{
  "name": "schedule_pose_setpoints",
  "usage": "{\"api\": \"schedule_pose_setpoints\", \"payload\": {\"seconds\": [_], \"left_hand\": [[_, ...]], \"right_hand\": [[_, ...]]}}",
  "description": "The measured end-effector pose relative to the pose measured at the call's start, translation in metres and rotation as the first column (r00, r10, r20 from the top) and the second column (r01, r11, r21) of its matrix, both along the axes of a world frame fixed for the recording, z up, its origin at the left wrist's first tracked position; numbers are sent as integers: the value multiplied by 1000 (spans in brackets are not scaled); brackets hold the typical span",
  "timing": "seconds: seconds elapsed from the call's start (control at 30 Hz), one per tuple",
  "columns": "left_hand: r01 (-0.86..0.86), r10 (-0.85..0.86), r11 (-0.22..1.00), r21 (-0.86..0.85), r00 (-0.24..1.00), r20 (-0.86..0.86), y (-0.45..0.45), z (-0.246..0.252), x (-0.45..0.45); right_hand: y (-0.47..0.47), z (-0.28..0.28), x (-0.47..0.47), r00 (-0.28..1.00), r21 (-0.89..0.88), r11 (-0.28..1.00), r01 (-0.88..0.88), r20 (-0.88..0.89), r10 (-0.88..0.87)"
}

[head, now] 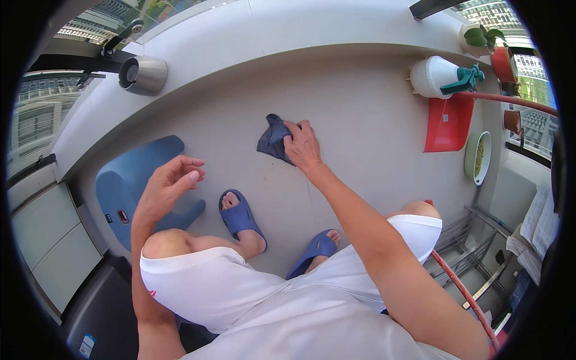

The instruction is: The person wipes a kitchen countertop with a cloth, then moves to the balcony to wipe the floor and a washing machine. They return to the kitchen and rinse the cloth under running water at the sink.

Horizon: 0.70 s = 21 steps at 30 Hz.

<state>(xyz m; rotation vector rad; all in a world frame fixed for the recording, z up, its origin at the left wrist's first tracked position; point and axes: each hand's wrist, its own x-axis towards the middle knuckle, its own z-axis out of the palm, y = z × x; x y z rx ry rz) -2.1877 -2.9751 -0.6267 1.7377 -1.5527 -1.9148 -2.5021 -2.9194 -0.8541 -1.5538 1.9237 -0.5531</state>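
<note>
My right hand (304, 143) grips a crumpled dark blue cloth (272, 139) against the light grey floor (360, 130). Part of the cloth spreads out to the left of my fingers, and the rest is hidden under them. A few small dark specks lie on the floor just below the cloth. My left hand (171, 183) is held in the air with nothing in it, its fingers loosely curled and apart. Beneath and beside that hand is a blue plastic stool (130, 180), partly covered by my forearm.
My feet in blue slides (243, 218) are on the floor. At right are a white pressure sprayer (434, 76), a red dustpan (447, 123), a green-white oval basin (478, 157) and a metal rack (468, 243). A metal pot (146, 75) stands on the white ledge (216, 49).
</note>
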Motion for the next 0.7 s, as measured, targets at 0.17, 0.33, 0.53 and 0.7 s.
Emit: {"api": "schedule_pose_setpoints", "payload": {"seconds": [0.17, 0.33, 0.53, 0.7], "left_hand": [[3, 47, 995, -95, 858, 512, 79, -199, 42], [74, 104, 954, -290, 827, 553, 90, -268, 20], [95, -83, 976, -197, 994, 67, 87, -253, -49], [78, -92, 989, -123, 989, -118, 83, -267, -42]], "right_hand": [[60, 5, -108, 813, 253, 794, 553, -375, -446], [111, 6, -89, 709, 392, 599, 698, -493, -504], [100, -3, 15, 920, 380, 844, 379, -257, -298], [61, 19, 64, 976, 324, 932, 163, 83, -199]]}}
